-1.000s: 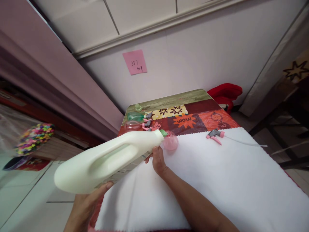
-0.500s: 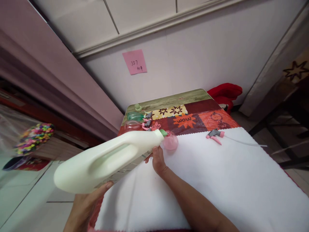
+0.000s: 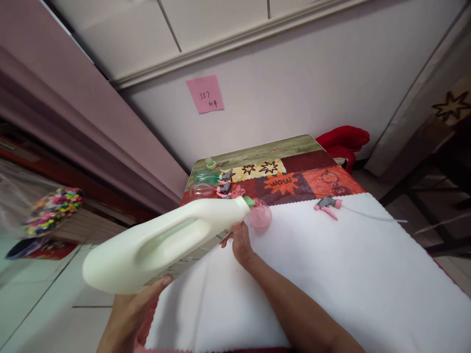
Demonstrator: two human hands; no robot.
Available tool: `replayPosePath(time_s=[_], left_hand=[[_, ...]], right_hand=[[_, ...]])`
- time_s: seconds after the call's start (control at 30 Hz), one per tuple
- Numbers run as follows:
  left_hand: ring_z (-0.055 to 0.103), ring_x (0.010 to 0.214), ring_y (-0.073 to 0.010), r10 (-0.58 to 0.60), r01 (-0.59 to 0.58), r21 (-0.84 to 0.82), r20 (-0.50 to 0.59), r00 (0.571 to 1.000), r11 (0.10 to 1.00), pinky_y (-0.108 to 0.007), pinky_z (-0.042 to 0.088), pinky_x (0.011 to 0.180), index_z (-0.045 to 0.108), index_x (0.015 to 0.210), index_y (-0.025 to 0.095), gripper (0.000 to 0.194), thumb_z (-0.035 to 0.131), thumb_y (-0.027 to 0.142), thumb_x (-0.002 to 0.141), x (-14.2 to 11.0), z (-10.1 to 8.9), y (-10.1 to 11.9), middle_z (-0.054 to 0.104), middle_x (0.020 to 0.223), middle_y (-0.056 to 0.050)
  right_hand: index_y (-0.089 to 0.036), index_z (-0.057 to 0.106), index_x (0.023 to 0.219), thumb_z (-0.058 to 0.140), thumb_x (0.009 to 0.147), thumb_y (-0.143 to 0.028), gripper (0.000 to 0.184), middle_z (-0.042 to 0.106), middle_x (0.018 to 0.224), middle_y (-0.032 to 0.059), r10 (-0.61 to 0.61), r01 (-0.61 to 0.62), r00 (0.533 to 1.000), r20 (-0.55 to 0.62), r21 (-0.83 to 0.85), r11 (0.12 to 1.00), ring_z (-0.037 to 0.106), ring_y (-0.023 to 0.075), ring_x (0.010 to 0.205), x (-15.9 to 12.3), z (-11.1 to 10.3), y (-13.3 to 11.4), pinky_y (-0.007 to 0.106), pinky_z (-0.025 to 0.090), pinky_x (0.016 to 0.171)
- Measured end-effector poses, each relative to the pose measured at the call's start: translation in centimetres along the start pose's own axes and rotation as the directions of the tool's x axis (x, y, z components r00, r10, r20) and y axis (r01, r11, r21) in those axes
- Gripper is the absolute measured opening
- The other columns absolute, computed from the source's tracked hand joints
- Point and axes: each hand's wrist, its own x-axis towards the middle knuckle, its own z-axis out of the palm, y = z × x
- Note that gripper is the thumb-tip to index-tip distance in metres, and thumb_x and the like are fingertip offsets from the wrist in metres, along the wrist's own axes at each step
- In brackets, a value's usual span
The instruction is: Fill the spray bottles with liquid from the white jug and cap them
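Note:
A large pale jug with a built-in handle lies tilted in the air, its green spout at the mouth of a clear pink spray bottle. My left hand is closed on the jug's lower end from below. My right hand grips the jug near its neck, fingers partly hidden behind it. The pink bottle stands on the white cloth. To the right lies a grey-and-pink trigger sprayer head with its long clear tube.
At the table's back left lie a green spray bottle, another pink spray bottle and a pale green cap. A pink note is stuck to the wall. A red bundle sits behind the table's right corner.

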Motion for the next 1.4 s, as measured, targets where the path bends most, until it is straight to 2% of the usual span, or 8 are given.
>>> replayPosePath(time_s=[0.23,0.37,0.53,0.7,0.83,1.07,1.4], left_hand=[[0.071,0.11,-0.0377,-0.018,0.018,-0.02,0.03,0.999,1.0,-0.044,0.059,0.098,0.073,0.108,0.023,0.067,0.095,0.03,0.045,0.0,0.0,-0.1,0.081,0.103,-0.007],[0.07,0.114,-0.0359,0.026,-0.025,-0.032,0.038,0.999,0.999,-0.042,0.058,0.1,0.072,0.112,0.024,0.066,0.094,0.029,0.05,0.0,0.0,-0.1,0.08,0.107,-0.006],[0.072,0.111,-0.0361,0.038,-0.039,0.031,0.035,0.999,0.999,-0.044,0.058,0.1,0.072,0.11,0.023,0.067,0.095,0.031,0.047,0.6,-0.6,-0.9,0.08,0.107,-0.006],[0.073,0.107,-0.0376,0.055,-0.056,0.042,0.02,0.998,0.998,-0.046,0.06,0.096,0.073,0.108,0.022,0.065,0.095,0.033,0.048,1.0,-1.0,-1.5,0.081,0.103,-0.007],[0.074,0.105,-0.0354,0.07,-0.071,0.017,0.066,0.995,0.997,-0.043,0.061,0.095,0.073,0.11,0.023,0.064,0.094,0.03,0.051,1.0,-0.9,-1.5,0.081,0.103,-0.006],[0.073,0.108,-0.0341,0.072,-0.071,-0.02,0.054,0.996,0.997,-0.041,0.061,0.096,0.072,0.114,0.025,0.068,0.094,0.028,0.05,1.1,-1.2,-2.2,0.08,0.106,-0.004],[0.073,0.106,-0.0351,0.08,-0.08,0.011,0.059,0.995,0.997,-0.042,0.062,0.094,0.072,0.115,0.025,0.069,0.094,0.03,0.05,0.8,-0.9,-1.6,0.081,0.105,-0.004]], right_hand=[[-0.017,0.059,0.093,0.042,0.087,-0.082,0.067,0.061,0.047,0.0008,0.004,-0.004,1.0,0.0,-0.009,1.0,0.057,0.0171,0.034,0.0,0.1,-0.1,0.027,0.046,0.036],[-0.017,0.059,0.094,0.041,0.087,-0.083,0.069,0.061,0.047,0.0005,0.016,-0.016,1.0,-0.006,-0.026,1.0,0.057,0.017,0.034,0.0,0.1,-0.2,0.027,0.046,0.036],[-0.02,0.056,0.083,0.042,0.085,-0.085,0.067,0.059,0.044,-0.0002,0.017,-0.017,1.0,0.0,-0.021,1.0,0.056,0.0164,0.034,0.1,0.1,-0.3,0.027,0.045,0.035],[-0.018,0.057,0.089,0.041,0.086,-0.084,0.068,0.06,0.045,-0.0002,0.016,-0.016,1.0,-0.003,-0.019,1.0,0.056,0.0165,0.034,0.0,0.1,-0.2,0.027,0.045,0.035],[-0.017,0.058,0.092,0.043,0.087,-0.082,0.067,0.06,0.046,-0.0005,0.007,-0.007,1.0,-0.002,0.002,1.0,0.056,0.0165,0.034,0.0,0.2,-0.3,0.027,0.045,0.035],[-0.016,0.058,0.095,0.044,0.089,-0.079,0.065,0.063,0.048,0.0004,-0.001,0.001,1.0,0.006,0.02,1.0,0.057,0.0167,0.034,0.0,0.0,0.2,0.026,0.046,0.035],[-0.018,0.058,0.091,0.043,0.088,-0.081,0.066,0.06,0.045,0.0001,0.008,-0.008,1.0,0.002,0.0,1.0,0.057,0.017,0.034,0.1,0.1,-0.2,0.027,0.046,0.036]])
